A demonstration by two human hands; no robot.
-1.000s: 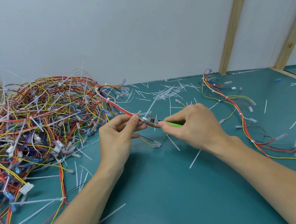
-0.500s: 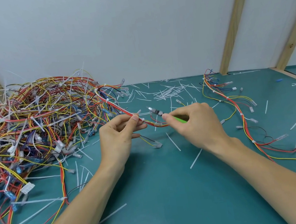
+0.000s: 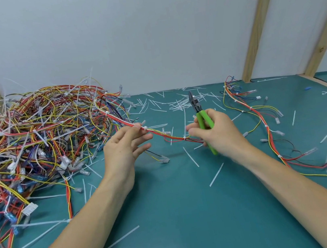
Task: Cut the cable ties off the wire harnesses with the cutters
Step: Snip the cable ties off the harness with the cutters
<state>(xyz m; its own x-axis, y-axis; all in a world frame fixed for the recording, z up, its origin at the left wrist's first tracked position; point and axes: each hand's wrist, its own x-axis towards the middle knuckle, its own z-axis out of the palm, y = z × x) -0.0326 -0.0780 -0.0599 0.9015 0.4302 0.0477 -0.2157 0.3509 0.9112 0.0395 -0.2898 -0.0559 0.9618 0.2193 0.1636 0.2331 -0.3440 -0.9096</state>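
Note:
A red and yellow wire harness (image 3: pixel 166 135) stretches between my two hands above the green table. My left hand (image 3: pixel 125 144) pinches it beside a white cable tie (image 3: pixel 144 128) with thumb and forefinger. My right hand (image 3: pixel 215 133) grips the green-handled cutters (image 3: pixel 200 116), jaws pointing up and away, and its fingertips also hold the harness near a second small tie (image 3: pixel 184 137). The harness runs back into the big tangled pile of harnesses (image 3: pixel 33 141) on the left.
A loose harness (image 3: pixel 264 121) lies along the right side of the green table (image 3: pixel 182 216). Several cut white tie pieces (image 3: pixel 178 103) are scattered across the middle and back. Wooden posts and a white wall stand behind.
My right hand has swung the cutters away from the harness, so the jaws now point upward. It has slid to the right along the wires, and the stretch between my hands is longer.

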